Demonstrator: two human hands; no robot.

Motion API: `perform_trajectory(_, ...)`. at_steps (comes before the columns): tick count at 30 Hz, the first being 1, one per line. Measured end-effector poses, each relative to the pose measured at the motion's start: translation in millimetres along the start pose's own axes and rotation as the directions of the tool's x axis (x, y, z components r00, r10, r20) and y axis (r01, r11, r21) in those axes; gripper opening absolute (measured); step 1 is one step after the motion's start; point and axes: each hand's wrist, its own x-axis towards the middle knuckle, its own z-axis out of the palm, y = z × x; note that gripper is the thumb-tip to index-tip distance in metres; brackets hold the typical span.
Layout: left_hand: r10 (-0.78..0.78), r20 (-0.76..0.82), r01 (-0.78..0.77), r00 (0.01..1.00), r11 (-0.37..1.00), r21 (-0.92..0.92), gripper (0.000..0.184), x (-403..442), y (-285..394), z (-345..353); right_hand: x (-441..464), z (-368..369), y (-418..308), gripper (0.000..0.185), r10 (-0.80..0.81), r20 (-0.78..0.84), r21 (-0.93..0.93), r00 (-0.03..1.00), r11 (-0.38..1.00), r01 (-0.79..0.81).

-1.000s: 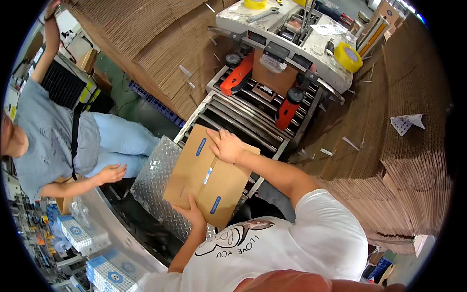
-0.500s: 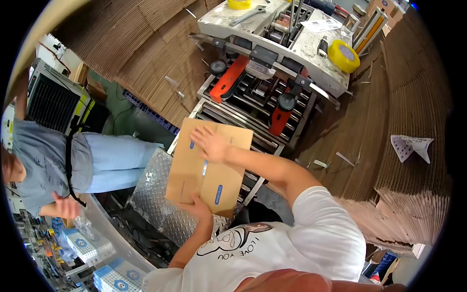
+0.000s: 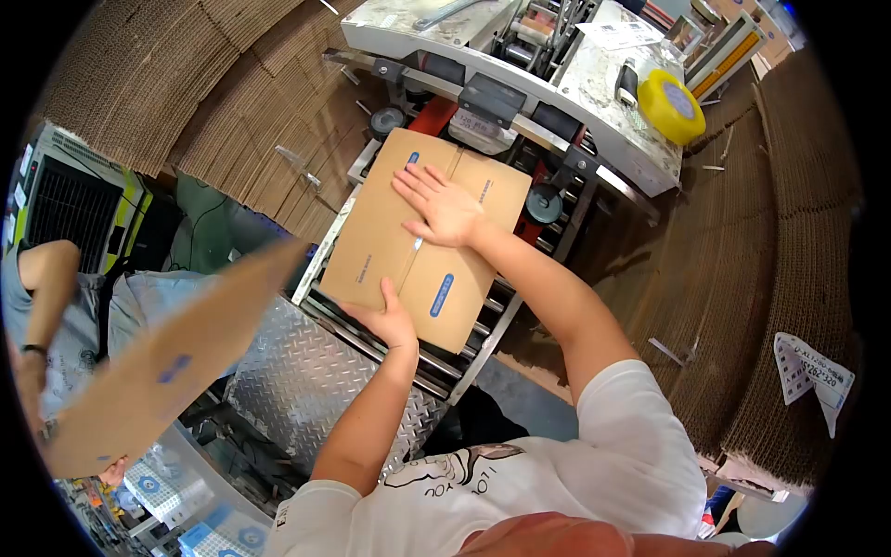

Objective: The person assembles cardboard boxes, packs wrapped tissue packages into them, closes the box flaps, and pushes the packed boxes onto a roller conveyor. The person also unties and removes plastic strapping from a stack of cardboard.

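A closed brown cardboard box [image 3: 371, 223] with blue printed marks lies on the roller conveyor [image 3: 432, 371], its far end near the taping machine [image 3: 492, 97]. My right hand [image 3: 445, 212] rests flat on top, fingers spread, near the middle seam. At the near edge, my left hand [image 3: 390, 320] holds the box with its thumb on top and fingers along the side; some of those fingers are hidden. A short strip of clear tape shows on the seam between my hands.
On the left, a co-worker's hand [image 3: 113, 472] holds a blurred cardboard piece [image 3: 176, 367]. Stacks of flat cardboard [image 3: 269, 130] flank the conveyor on both sides. A yellow tape roll [image 3: 670, 107] and a cutter [image 3: 627, 82] lie on the machine. Diamond-plate metal [image 3: 297, 371] adjoins the rollers.
The box has moved forward along the rollers toward the taping machine, with both my hands on it. On the left, the co-worker has brought a cardboard piece into view.
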Motion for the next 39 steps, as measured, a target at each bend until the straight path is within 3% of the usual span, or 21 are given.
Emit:
perform_trajectory(7,-0.005,0.180,0.000,0.984,1.000,0.026,0.092,15.7,-11.4,61.0,-22.0,13.3,-54.4,0.062,0.250,-0.038,-0.027,0.967,0.968,-0.251)
perform_trajectory(8,-0.309,0.294,0.331,0.905,0.943,-0.028,0.093,19.8,8.9,46.0,-36.7,24.2,-80.0,0.061,0.210,-0.078,-0.025,0.974,0.977,-0.213)
perform_trajectory(9,-0.551,0.424,0.620,0.719,0.784,-0.034,0.095,25.3,27.8,26.1,-41.5,-29.8,-129.6,0.060,0.288,0.178,0.100,0.941,0.946,-0.309)
perform_trajectory(10,-0.462,0.489,0.536,0.740,0.844,-0.015,0.093,28.5,6.6,6.5,-74.4,31.3,-142.8,0.052,0.135,-0.215,0.092,0.967,0.989,-0.118)
perform_trajectory(11,-0.363,0.563,0.442,0.742,0.897,-0.004,0.092,17.5,-17.8,-12.1,-94.3,26.4,-169.9,0.035,0.070,0.248,0.244,0.966,0.961,-0.132)
perform_trajectory(12,-0.310,0.598,0.388,0.739,0.922,-0.001,0.086,-4.8,15.5,-51.4,-113.9,21.5,-196.3,0.021,-0.011,0.657,0.315,0.754,0.913,-0.260)
perform_trajectory(13,-0.283,0.659,0.356,0.697,0.934,0.023,0.080,-21.7,-15.0,-76.2,-133.2,-0.7,-214.4,0.019,-0.023,0.770,0.436,0.638,0.749,-0.499)
perform_trajectory(15,-0.317,0.865,0.325,0.389,0.926,0.193,0.077,-51.0,-106.6,-137.8,-148.6,-88.7,-242.1,0.017,0.087,0.270,0.532,0.959,0.817,-0.224)
perform_trajectory(16,-0.089,0.889,0.313,0.450,0.947,-0.064,0.082,-83.9,-137.0,-173.8,-147.8,-177.3,-261.8,0.021,0.160,0.194,0.543,0.968,0.804,-0.242)
perform_trajectory(17,-0.160,0.937,0.203,0.310,0.974,0.099,0.082,-96.2,-157.4,-219.4,-155.5,-248.3,-279.4,0.023,0.193,-0.091,0.504,0.977,0.855,-0.122)
perform_trajectory(18,-0.286,0.942,0.054,0.177,0.958,0.280,0.082,-102.4,-172.9,-260.1,-166.1,-327.9,-308.0,0.029,0.285,-0.178,0.345,0.942,0.914,-0.212)
perform_trajectory(19,-0.376,0.921,-0.063,0.101,0.922,0.383,0.082,-107.7,-188.6,-294.3,-179.0,-389.6,-331.8,0.035,0.117,-0.406,-0.200,0.906,0.957,-0.212)
perform_trajectory(20,-0.422,0.903,-0.130,0.083,0.894,0.430,0.082,-109.8,-200.1,-320.6,-186.4,-431.3,-333.5,0.034,-0.046,-0.540,-0.446,0.840,0.862,-0.239)
perform_trajectory(22,-0.477,0.873,-0.211,0.103,0.847,0.488,0.082,-105.7,-218.0,-359.7,-200.0,-503.1,-326.3,0.050,-0.164,-0.706,-0.676,0.690,0.447,-0.586)
perform_trajectory(24,-0.472,0.864,-0.229,0.177,0.834,0.503,0.082,-97.1,-225.2,-384.8,-220.5,-546.5,-299.3,0.075,0.129,-0.743,-0.642,0.657,0.141,-0.753)
perform_trajectory(25,-0.456,0.862,-0.222,0.222,0.837,0.500,0.082,-94.3,-229.2,-395.6,-222.0,-563.3,-280.6,0.085,0.478,-0.706,-0.455,0.523,0.261,-0.852)
perform_trajectory(28,-0.350,0.844,-0.165,0.406,0.880,0.445,0.081,-87.0,-229.6,-417.5,-184.1,-563.3,-285.7,0.050,0.555,-0.734,-0.352,0.393,0.184,-0.918)
perform_trajectory(33,-0.378,0.696,-0.030,0.611,0.867,0.497,0.076,-85.9,-164.3,-449.0,-152.1,-567.8,-221.7,0.026,0.450,-0.776,-0.446,0.442,0.104,-0.889)
perform_trajectory(36,-0.293,0.666,0.070,0.686,0.938,0.339,0.082,-97.4,-146.3,-474.0,-146.5,-578.9,-312.7,0.025,0.321,-0.777,-0.511,0.541,0.180,-0.840)
perform_trajectory(37,-0.271,0.637,0.029,0.722,0.931,0.364,0.082,-101.0,-145.0,-488.7,-162.8,-593.4,-286.4,0.024,-0.015,-0.703,-0.661,0.712,0.385,-0.644)
perform_trajectory(39,-0.262,0.565,-0.061,0.783,0.871,0.488,0.080,-94.5,-132.0,-520.4,-159.6,-547.7,-434.6,0.021,-0.409,-0.465,-0.873,0.785,0.357,-0.331)
